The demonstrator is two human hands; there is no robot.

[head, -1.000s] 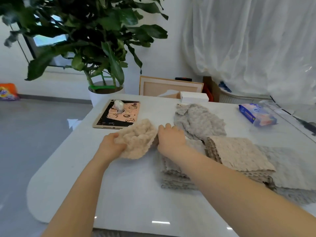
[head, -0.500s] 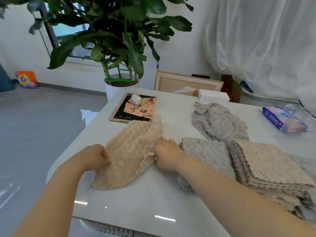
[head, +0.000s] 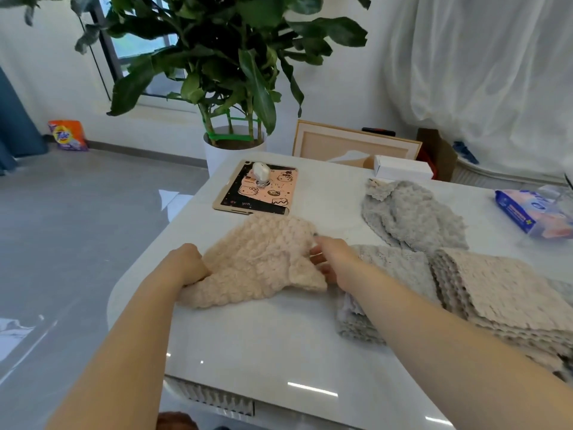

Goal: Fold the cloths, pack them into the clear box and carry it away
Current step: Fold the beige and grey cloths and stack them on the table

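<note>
A fluffy beige cloth (head: 260,259) lies spread on the white table (head: 279,342). My left hand (head: 186,263) grips its left edge with curled fingers. My right hand (head: 333,259) pinches its right edge. Right of my right arm sits a folded grey cloth (head: 393,265). A stack of folded beige cloths (head: 502,293) lies beside it. A loose grey cloth (head: 409,215) lies crumpled farther back. The clear box is only partly visible at the far right edge (head: 558,197).
A pink and black tablet case (head: 257,192) with a small white earbud case (head: 259,172) lies behind the beige cloth. A white carton (head: 403,170), a blue wipes pack (head: 527,212) and a potted plant (head: 232,144) stand at the back. The table edge is close on the left.
The bunched beige cloth has been pulled open and laid out flat on the table. My hands moved apart to its two side edges. The camera shifted left.
</note>
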